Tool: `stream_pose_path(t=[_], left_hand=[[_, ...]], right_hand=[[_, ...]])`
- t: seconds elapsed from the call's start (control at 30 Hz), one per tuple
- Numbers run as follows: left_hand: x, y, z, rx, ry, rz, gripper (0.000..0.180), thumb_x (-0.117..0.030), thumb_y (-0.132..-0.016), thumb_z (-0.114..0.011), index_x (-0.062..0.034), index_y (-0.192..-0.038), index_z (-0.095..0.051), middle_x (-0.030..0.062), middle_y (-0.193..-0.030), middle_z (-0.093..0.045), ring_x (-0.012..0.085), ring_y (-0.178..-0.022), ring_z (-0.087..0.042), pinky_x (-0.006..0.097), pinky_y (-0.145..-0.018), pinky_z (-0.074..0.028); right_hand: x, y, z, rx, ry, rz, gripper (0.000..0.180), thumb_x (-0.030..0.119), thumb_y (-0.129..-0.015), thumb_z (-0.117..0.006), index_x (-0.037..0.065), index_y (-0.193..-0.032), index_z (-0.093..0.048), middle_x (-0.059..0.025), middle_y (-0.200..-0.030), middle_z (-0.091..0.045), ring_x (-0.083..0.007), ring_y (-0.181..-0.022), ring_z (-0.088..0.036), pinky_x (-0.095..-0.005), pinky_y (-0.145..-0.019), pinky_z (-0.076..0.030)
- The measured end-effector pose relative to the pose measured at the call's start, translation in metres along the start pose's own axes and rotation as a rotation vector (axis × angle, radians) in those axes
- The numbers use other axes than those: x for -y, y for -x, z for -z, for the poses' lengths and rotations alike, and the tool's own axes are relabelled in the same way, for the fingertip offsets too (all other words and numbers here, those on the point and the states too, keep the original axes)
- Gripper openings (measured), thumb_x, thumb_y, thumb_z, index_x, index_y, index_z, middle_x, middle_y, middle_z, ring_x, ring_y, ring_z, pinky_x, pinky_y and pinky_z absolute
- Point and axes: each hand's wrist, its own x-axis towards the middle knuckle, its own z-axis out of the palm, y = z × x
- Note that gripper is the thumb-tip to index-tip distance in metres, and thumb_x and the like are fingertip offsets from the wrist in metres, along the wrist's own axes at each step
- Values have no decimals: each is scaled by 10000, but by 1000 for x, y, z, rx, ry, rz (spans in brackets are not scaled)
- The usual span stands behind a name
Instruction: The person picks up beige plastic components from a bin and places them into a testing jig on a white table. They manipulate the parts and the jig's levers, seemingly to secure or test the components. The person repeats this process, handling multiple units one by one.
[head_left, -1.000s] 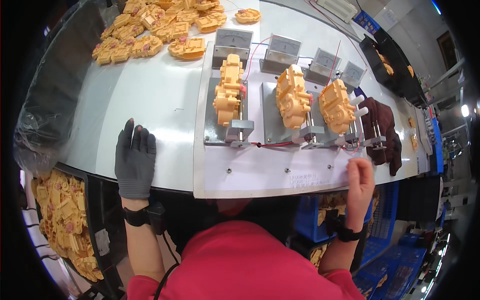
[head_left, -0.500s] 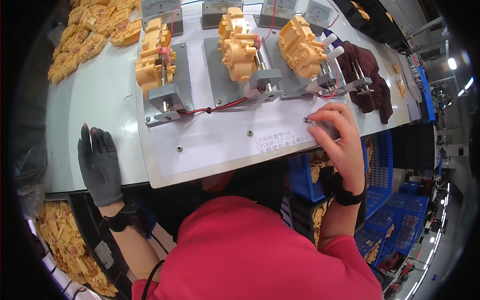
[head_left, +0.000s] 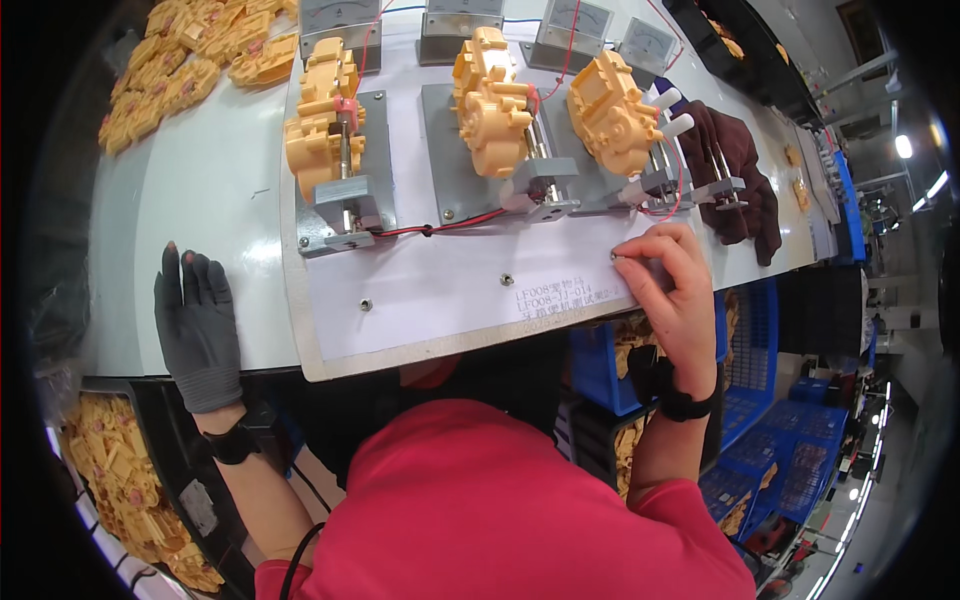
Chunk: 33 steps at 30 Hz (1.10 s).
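Note:
My right hand (head_left: 680,310), bare, pinches a small metal toggle switch (head_left: 613,257) between thumb and forefinger at the right of the white board (head_left: 430,335). Two like switches (head_left: 507,280) stand along the board's near side. My left hand (head_left: 200,325), in a grey glove with some fingertips bare, lies flat on the table, left of the board, fingers stretched and nothing held. Beyond the switches, three yellow plastic gearbox housings (head_left: 496,125) sit on grey fixtures (head_left: 435,160) with metal clamps. Red and black wires (head_left: 465,222) run between the fixtures.
Analog meters (head_left: 460,30) line the far side. More yellow housings (head_left: 165,85) are piled at the far left, others in a bin (head_left: 120,480) below. A dark brown cloth (head_left: 735,160) lies by the white-handled clamps at right. Blue crates (head_left: 745,340) stand below right.
The whole view has shifted slightly, so the fixtures appear a little lower and further right. My right fingers stay on the switch; my left hand rests in place.

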Motion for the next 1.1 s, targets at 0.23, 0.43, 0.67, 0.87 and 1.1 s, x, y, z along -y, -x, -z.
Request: stream_pose_path(t=[0.23,0.43,0.67,0.87,1.1], left_hand=[[0,0,-1,-48,-5,-1,393,-192,-1053,-430,3,-1387,-500,125,-1178,-576,206,-1155,-547,362,-1105,-411],[0,0,0,-33,-4,6,394,-192,-1054,-425,1,-1391,-497,122,-1187,-572,208,-1155,-547,365,-1105,-408],[1,0,-1,-38,-43,-15,394,-185,-1055,-418,-4,-1397,-493,117,-1183,-570,205,-1158,-543,363,-1107,-406],[1,2,-4,-8,-2,0,394,-198,-1059,-416,-3,-1391,-500,114,-1186,-568,201,-1157,-542,360,-1107,-406],[0,1,-1,-53,0,4,383,-193,-1054,-432,-6,-1377,-515,116,-1169,-578,203,-1151,-548,358,-1104,-408]], right_hand=[[-1,-1,-1,-6,22,21,116,57,-829,-723,28,-940,-701,-74,-957,-570,-211,-900,-577,-311,-808,-461],[-1,-1,-2,-15,27,26,115,61,-829,-728,29,-938,-705,-81,-950,-572,-220,-890,-583,-319,-796,-474],[0,-1,-2,-8,32,18,118,60,-830,-727,26,-940,-704,-83,-953,-570,-220,-895,-582,-318,-799,-474],[-1,0,-2,-5,25,16,118,61,-832,-726,21,-940,-701,-83,-950,-568,-223,-901,-579,-318,-804,-472],[-1,1,-4,-20,21,19,113,66,-834,-726,22,-933,-696,-82,-946,-567,-226,-897,-572,-317,-798,-467]])
